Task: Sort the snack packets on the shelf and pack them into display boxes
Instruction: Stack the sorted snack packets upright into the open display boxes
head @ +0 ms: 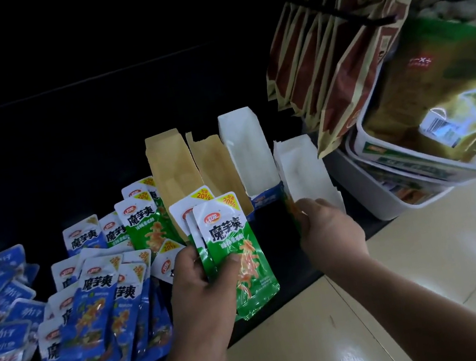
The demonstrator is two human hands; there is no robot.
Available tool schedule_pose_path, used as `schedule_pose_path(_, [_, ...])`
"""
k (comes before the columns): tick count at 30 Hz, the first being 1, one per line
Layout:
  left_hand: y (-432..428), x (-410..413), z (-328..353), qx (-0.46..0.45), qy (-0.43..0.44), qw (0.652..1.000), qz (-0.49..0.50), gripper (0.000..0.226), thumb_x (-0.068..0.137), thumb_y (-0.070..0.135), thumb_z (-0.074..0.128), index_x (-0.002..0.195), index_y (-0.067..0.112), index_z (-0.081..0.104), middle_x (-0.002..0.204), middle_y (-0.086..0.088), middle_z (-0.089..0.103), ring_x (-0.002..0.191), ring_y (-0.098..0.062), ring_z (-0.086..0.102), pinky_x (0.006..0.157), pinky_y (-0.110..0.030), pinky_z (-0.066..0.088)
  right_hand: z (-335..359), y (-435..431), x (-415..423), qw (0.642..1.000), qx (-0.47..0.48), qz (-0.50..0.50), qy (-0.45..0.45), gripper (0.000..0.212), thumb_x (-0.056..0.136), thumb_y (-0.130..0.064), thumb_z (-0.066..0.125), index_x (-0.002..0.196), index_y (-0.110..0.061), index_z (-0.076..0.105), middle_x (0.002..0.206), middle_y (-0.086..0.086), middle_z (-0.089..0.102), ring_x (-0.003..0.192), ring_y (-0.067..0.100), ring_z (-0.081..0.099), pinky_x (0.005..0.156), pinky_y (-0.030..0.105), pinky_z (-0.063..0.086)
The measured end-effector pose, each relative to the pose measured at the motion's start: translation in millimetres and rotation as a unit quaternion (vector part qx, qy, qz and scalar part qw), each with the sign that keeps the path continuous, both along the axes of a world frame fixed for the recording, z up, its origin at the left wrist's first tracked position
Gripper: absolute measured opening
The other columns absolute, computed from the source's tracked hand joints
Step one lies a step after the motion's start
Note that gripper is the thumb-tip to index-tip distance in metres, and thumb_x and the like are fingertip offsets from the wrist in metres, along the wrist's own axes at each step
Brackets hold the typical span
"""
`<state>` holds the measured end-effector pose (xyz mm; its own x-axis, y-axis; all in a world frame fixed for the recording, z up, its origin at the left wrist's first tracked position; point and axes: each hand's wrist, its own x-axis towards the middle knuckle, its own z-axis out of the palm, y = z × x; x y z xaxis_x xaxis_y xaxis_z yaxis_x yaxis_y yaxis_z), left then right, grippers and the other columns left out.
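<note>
My left hand (pixel 197 284) is curled round a thin stack of green snack packets (pixel 236 253) – glossy, flat, crinkled foil pouches with white tops and a yellow corner flash – thumb pressed on the front one, fingers behind, the stack fanned upright toward twelve o'clock. My right hand (pixel 330 231), at three o'clock from the left, has its fingers bent over the near end of the white-lined display box (pixel 301 169), gripping its thin card wall; the outer face under my fingertips looks green and orange, though blurred. That box is narrow, long and open-topped, with a ragged torn rim. At nine o'clock from it stands another white-lined box (pixel 249 159) with a blue front, and further toward nine two kraft-brown boxes (pixel 172 172), matt inside, side by side and open. More green packets (pixel 143 224) lie on the black shelf (pixel 274 237) at eleven o'clock from my left hand. At eight o'clock spreads a loose, overlapping heap of shiny blue packets (pixel 95 314). At one o'clock from my right hand, brown-and-cream gusseted pouches (pixel 322 71) hang from black pegs, beside a large green-gold foil bag (pixel 435 84) – very reflective – above white plastic tubs (pixel 404 184). Glossy cream floor tiles (pixel 435 273) fill five o'clock.
</note>
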<state>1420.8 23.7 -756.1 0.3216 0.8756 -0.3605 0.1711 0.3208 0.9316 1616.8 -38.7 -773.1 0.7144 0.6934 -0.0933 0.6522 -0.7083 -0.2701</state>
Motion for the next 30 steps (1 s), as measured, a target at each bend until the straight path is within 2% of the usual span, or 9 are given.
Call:
schedule_pose_path(5, [2,-1,1,0.014,-0.001,1.0,0.005,0.021,0.094,0.016,0.073,0.11,0.027,0.063,0.095,0.014,0.078,0.084,-0.004,0.074,0.066,-0.021,0.053,6,7,24,0.999,0.021,0.005,-0.049,0.018,0.1,-0.017,0.052,0.112,-0.019,0.066,0.092,0.002,0.052,0.07,0.029,0.048,0.057,0.033,0.041])
schedule_pose_path(9, [-2,-3,0,0.011,-0.01,1.0,0.0,0.025,0.094,0.011,0.073,0.112,0.025,0.063,0.097,0.014,0.079,0.087,-0.004,0.075,0.073,-0.027,0.054,22,-24,2,0.984,0.068,0.025,-0.164,0.011,0.089,-0.02,0.068,0.078,-0.018,0.07,0.066,-0.003,0.048,0.045,0.03,0.046,0.044,0.024,0.034])
schedule_pose_path(14, [-5,1,1,0.024,-0.007,1.0,-0.012,0.028,0.092,0.012,0.076,0.113,0.027,0.064,0.102,0.014,0.079,0.094,-0.006,0.075,0.088,-0.041,0.059,20,-68,-56,0.986,0.092,0.043,-0.131,0.017,0.079,-0.023,0.081,0.071,-0.024,0.065,0.061,0.0,0.05,0.041,0.031,0.05,0.037,0.027,0.037])
schedule_pose_path(18, [-2,4,10,0.039,-0.025,0.999,-0.015,0.031,0.095,0.015,0.074,0.119,0.03,0.063,0.109,0.012,0.078,0.102,-0.01,0.075,0.092,-0.049,0.06,7,-74,-81,0.982,0.101,0.129,-0.089,0.009,0.086,-0.028,0.07,0.078,-0.028,0.066,0.064,-0.005,0.049,0.042,0.022,0.051,0.033,0.027,0.038])
schedule_pose_path(20, [2,7,15,0.061,-0.029,0.998,-0.019,0.031,0.097,0.013,0.072,0.118,0.033,0.061,0.111,0.013,0.077,0.104,-0.01,0.074,0.092,-0.049,0.06,0,-70,-83,0.986,0.088,0.137,-0.034,0.004,0.092,-0.038,0.069,0.094,-0.034,0.071,0.074,-0.011,0.057,0.052,0.013,0.058,0.039,0.025,0.041])
schedule_pose_path(23, [8,10,23,0.103,-0.024,0.994,-0.04,0.033,0.1,0.014,0.066,0.125,0.033,0.056,0.112,0.019,0.075,0.104,0.0,0.071,0.091,-0.038,0.059,0,-66,-73,0.987,0.095,0.094,0.095,0.035,0.09,-0.049,0.069,0.124,-0.039,0.068,0.105,-0.021,0.067,0.073,0.004,0.066,0.061,0.024,0.05])
schedule_pose_path(26, [8,14,26,0.121,-0.027,0.989,-0.078,0.038,0.102,0.017,0.064,0.131,0.038,0.053,0.117,0.022,0.072,0.108,0.003,0.068,0.093,-0.034,0.057,24,-65,-66,0.962,0.23,0.042,0.144,0.032,0.084,-0.032,0.073,0.116,-0.035,0.071,0.104,-0.02,0.068,0.07,0.006,0.065,0.064,0.024,0.053])
schedule_pose_path(28, [-1,17,27,0.126,-0.032,0.985,-0.114,0.043,0.102,0.015,0.064,0.133,0.041,0.052,0.121,0.021,0.071,0.113,0.002,0.067,0.096,-0.036,0.058,39,-58,-62,0.899,0.334,0.003,0.283,0.039,0.09,-0.017,0.072,0.125,-0.034,0.067,0.109,-0.017,0.071,0.084,0.008,0.07,0.077,0.021,0.056])
schedule_pose_path(30, [-14,21,26,0.105,-0.062,0.98,-0.157,0.052,0.103,0.007,0.059,0.142,0.04,0.049,0.129,0.017,0.07,0.12,-0.002,0.066,0.099,-0.035,0.058,55,-46,-64,0.786,0.362,-0.015,0.502,0.044,0.1,-0.012,0.064,0.138,-0.033,0.06,0.122,-0.009,0.073,0.107,0.011,0.071,0.095,0.031,0.056])
